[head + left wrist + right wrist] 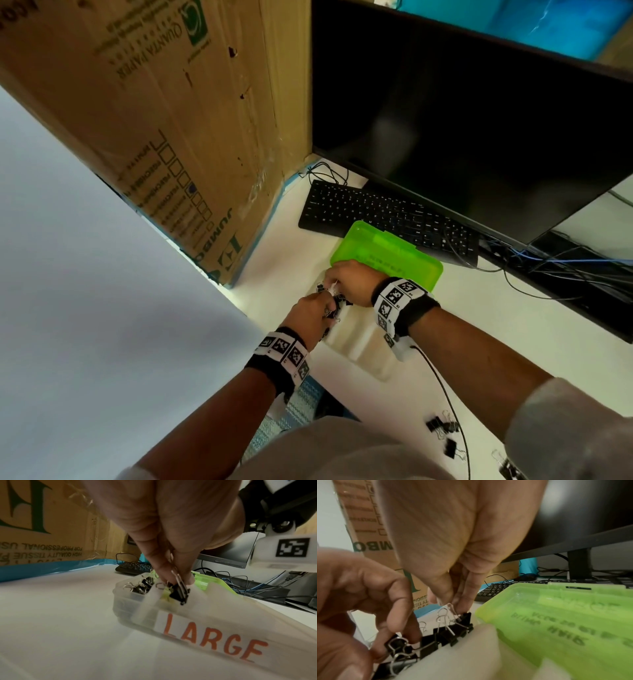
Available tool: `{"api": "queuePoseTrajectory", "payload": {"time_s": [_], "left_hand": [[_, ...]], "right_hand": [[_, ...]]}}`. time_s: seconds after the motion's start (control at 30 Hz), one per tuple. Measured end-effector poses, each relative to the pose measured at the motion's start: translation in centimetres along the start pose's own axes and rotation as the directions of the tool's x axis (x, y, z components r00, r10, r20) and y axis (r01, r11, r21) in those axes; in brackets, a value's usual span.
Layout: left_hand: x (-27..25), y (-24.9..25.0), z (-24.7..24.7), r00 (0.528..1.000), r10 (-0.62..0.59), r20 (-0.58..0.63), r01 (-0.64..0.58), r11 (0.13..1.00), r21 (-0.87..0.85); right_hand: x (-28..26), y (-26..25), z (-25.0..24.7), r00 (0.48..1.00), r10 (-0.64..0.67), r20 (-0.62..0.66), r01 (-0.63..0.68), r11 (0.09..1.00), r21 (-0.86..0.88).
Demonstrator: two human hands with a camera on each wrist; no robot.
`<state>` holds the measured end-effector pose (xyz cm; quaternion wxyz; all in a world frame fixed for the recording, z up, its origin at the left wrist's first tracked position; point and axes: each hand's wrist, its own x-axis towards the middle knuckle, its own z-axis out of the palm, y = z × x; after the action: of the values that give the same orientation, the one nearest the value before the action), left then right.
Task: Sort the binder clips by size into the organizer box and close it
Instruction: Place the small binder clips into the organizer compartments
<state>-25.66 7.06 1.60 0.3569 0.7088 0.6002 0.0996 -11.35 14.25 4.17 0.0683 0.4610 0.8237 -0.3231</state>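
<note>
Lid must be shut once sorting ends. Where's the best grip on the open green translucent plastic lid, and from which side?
Take the green translucent plastic lid at its far long edge, where the raised latch tab sits, coming from the keyboard side. It lies folded back, hinged along the clear organizer box, so that free edge probably swings it over most easily.

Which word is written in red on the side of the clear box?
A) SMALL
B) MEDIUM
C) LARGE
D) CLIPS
C: in the left wrist view the white label on the wall of the clear box reads LARGE in red letters, just below the black clip that the left hand pinches.
</note>
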Motion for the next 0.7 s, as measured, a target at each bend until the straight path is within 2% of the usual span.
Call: {"api": "queuePoseTrajectory", "payload": {"time_s": [0.13, 0.3, 0.43, 0.53, 0.67, 0.7], "left_hand": [[-0.2, -0.2, 0.5, 0.999, 0.030, -0.029, -0.030, 1.000, 0.004], [-0.4, -0.5, 1.3, 0.996, 0.051, -0.077, -0.054, 0.998, -0.037], [-0.4, -0.7, 1.5, 0.994, 0.064, -0.090, -0.066, 0.997, -0.027], [-0.4, -1.1, 1.8, 0.995, 0.070, -0.073, -0.069, 0.997, 0.021], [-0.6, -1.1, 1.9, 0.996, 0.069, -0.062, -0.068, 0.997, 0.028], [-0.6, -1.1, 1.9, 0.996, 0.071, -0.054, -0.069, 0.997, 0.026]], "right_hand": [[-0.9, 1.0, 1.0, 0.998, 0.032, -0.063, -0.024, 0.992, 0.122], [-2.7, 1.3, 1.9, 1.000, 0.000, 0.013, 0.000, 0.998, 0.066], [-2.8, 1.6, 2.2, 0.991, -0.064, -0.114, 0.069, 0.997, 0.042], [-2.5, 1.5, 2.4, 0.982, -0.118, -0.148, 0.119, 0.993, 0.004], [-2.3, 1.7, 2.7, 0.975, -0.066, -0.214, 0.080, 0.995, 0.055], [-2.4, 1.8, 2.7, 0.980, -0.042, -0.193, 0.055, 0.997, 0.060]]}}
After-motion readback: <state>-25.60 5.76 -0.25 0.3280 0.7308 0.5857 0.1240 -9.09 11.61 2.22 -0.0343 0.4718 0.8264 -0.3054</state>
